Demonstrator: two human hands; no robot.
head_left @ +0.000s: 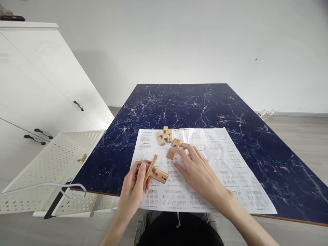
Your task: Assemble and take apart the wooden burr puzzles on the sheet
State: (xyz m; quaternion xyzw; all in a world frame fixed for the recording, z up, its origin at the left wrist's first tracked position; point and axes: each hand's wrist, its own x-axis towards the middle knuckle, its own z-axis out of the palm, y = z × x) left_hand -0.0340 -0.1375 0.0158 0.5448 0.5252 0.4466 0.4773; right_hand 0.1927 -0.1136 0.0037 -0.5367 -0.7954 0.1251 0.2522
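Observation:
My left hand (137,186) grips a partly joined set of wooden puzzle pieces (155,172), one long bar angled up across another. My right hand (197,167) reaches forward with fingers spread, its fingertips touching a loose wooden block (171,153) on the printed instruction sheet (225,164). Another notched block (176,142) lies just beyond it. A small cluster of several wooden pieces (164,134) sits at the sheet's far edge.
The sheet lies on a dark blue marble-patterned table (194,106). A white perforated basket (51,167) stands to the left, with one small wooden piece (82,158) inside. A white cabinet (38,92) stands behind it.

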